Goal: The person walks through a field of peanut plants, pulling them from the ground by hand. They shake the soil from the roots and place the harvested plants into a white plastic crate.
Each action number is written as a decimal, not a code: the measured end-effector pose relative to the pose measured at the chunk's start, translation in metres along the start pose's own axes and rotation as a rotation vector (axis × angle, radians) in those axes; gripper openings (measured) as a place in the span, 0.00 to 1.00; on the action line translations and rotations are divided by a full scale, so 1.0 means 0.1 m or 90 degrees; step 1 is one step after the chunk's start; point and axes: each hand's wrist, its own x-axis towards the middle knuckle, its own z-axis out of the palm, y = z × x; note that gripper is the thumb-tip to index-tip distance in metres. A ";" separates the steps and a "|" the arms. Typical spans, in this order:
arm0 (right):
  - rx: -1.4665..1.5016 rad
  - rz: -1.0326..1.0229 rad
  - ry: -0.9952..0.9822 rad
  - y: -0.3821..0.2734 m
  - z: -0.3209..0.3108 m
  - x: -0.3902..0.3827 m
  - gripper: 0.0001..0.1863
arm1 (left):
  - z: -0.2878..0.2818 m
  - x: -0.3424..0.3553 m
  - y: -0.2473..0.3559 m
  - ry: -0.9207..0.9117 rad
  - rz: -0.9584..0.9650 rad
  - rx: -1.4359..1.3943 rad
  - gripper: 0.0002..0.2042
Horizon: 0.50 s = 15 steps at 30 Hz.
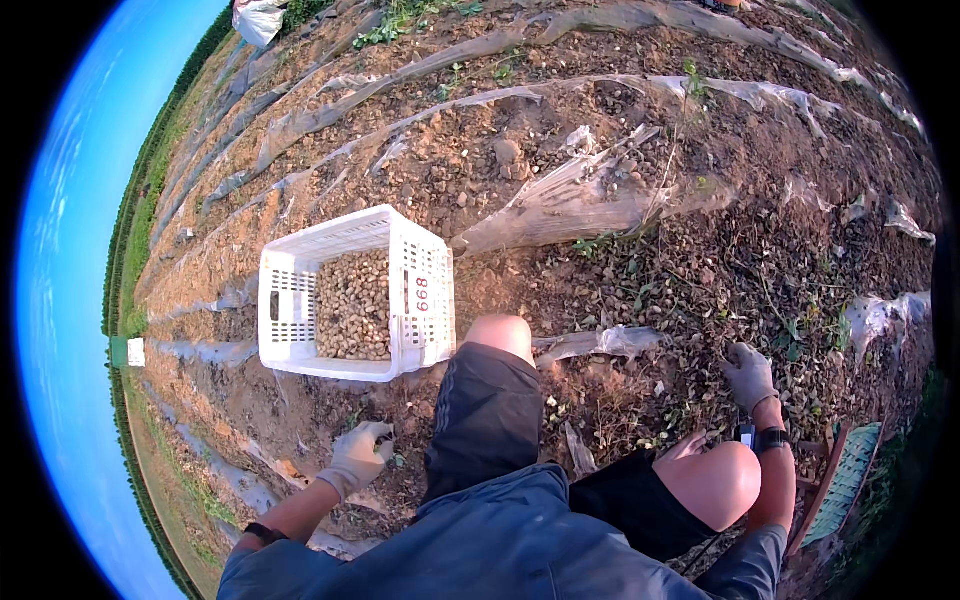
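My left hand [358, 460], in a pale work glove, hovers low over the soil to the left of my knee. Its fingers curl toward the thumb, and whatever lies between them is too small to make out. On the right, my gloved right hand [748, 376] reaches down to the leaf-strewn ground [715, 310]. Its fingers are bent toward the soil, and their tips are hidden. A white plastic crate [422, 290] stands in front of my left knee. Many small, roundish tan pieces [353, 305] lie inside it, looking like nuts or bulbs.
Torn strips of plastic film [570, 212] run along the soil rows. Beside my right forearm is a green slatted seat or board [843, 480] with a reddish edge. A white sack [259, 20] sits at the far left, and a green-and-white box [128, 352] at the field's edge.
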 end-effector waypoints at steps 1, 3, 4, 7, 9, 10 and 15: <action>0.034 -0.014 0.014 -0.03 0.05 0.18 0.19 | 0.07 -0.36 -0.05 -0.131 -0.066 0.041 0.18; 0.090 -0.074 0.051 -0.04 0.14 0.48 0.20 | 0.45 -0.99 -0.42 -0.465 -0.284 0.021 0.19; 0.082 -0.114 0.052 -0.06 0.19 0.64 0.20 | 0.61 -1.26 -0.49 -0.536 -0.337 0.035 0.19; 0.085 -0.232 0.040 -0.06 0.51 1.01 0.20 | 1.01 -1.73 -0.34 -0.574 -0.423 0.061 0.20; 0.109 -0.257 0.027 -0.04 0.62 1.09 0.18 | 1.34 -1.68 -0.08 -0.546 -0.422 0.048 0.20; 0.135 -0.260 0.001 0.01 0.65 1.08 0.17 | 1.51 -1.62 0.07 -0.526 -0.414 0.036 0.20; 0.130 -0.314 -0.045 0.22 0.71 1.16 0.19 | 2.07 -1.08 0.97 -0.372 -0.330 -0.024 0.21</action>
